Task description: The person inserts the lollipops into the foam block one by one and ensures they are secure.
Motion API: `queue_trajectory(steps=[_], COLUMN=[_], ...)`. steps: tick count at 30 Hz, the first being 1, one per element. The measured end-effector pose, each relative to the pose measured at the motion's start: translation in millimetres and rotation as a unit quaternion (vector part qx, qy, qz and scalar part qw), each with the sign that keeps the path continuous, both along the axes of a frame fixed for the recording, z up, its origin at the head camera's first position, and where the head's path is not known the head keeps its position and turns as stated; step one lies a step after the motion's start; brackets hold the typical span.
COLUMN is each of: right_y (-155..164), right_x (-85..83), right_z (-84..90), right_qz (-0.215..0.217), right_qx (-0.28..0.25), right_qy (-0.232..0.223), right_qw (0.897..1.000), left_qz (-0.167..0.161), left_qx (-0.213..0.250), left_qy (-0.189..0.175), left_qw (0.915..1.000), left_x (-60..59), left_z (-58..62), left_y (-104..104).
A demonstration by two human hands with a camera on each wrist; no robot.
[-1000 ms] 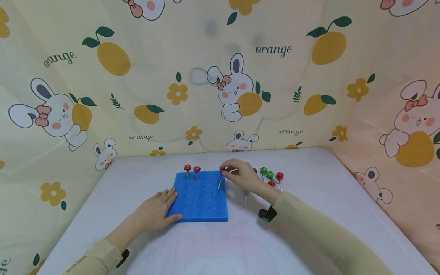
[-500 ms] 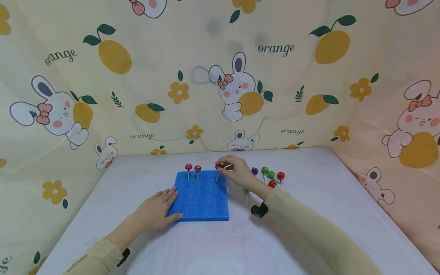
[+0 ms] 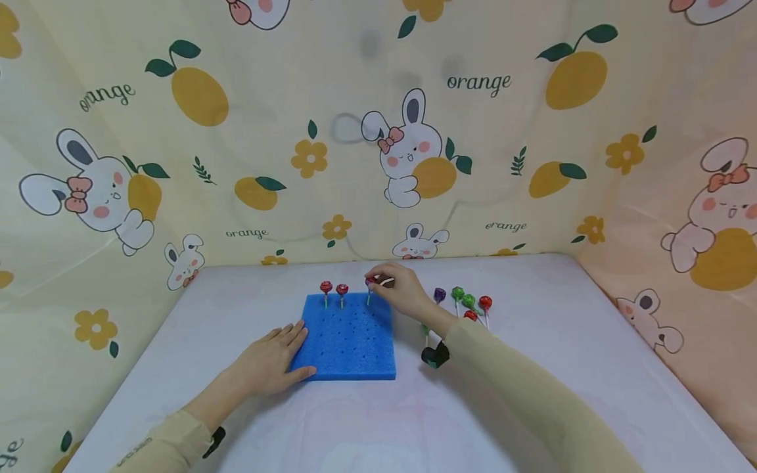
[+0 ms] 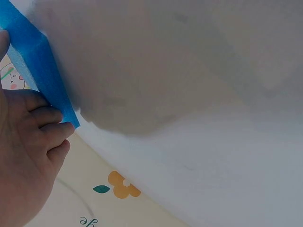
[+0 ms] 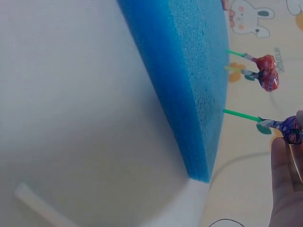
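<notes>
The left hand (image 3: 273,362) lies flat with fingers straight, resting on the near left corner of the blue foam block (image 3: 349,338) — in the left wrist view its fingertips (image 4: 57,132) press the block's edge. The right hand (image 3: 402,292) pinches the wrapped head of a purple lollipop (image 3: 370,283) between thumb and fingers, its green stick (image 5: 241,115) meeting the foam in the far row, right of the two red lollipops (image 3: 334,289).

A second ago that lollipop leaned at the block's right edge with its stick slanting down; since then the right hand has carried it left and farther away, and the left hand has stayed put.

The lollipop's long axis now stands close to upright — head up, stick down into the foam. More lollipops (image 3: 464,302) lie on the table (image 3: 532,368) right of the block.
</notes>
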State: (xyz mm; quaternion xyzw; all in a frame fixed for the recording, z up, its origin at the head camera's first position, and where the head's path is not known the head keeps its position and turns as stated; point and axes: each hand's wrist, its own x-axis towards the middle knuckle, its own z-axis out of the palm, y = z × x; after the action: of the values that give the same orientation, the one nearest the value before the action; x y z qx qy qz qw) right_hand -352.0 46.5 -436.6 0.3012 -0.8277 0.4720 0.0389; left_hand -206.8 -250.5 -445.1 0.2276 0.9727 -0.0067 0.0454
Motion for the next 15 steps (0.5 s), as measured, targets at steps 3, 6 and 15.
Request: queue_trajectory(steps=[3,6,15], right_y=[-1.8,-3.0,-5.0], right_x=[-1.3,-2.3,-5.3], right_z=[-0.6,-1.4,-4.8], right_qz=[-0.001,-0.002,0.002], right_qx=[-0.002,-0.001,0.017], right_qy=[0.000,-0.001,-0.002], right_qw=[1.000,1.000,1.000], left_qz=[0.001,0.003,0.007], left_qx=[0.002,0.004,-0.003], left_qy=[-0.001,-0.002,-0.004], left_qw=[1.0000,1.0000,1.0000], left_x=[0.0,0.0,-1.2], left_z=[-0.1,0.1,-0.4], left_y=[0.4,1.1,0.7])
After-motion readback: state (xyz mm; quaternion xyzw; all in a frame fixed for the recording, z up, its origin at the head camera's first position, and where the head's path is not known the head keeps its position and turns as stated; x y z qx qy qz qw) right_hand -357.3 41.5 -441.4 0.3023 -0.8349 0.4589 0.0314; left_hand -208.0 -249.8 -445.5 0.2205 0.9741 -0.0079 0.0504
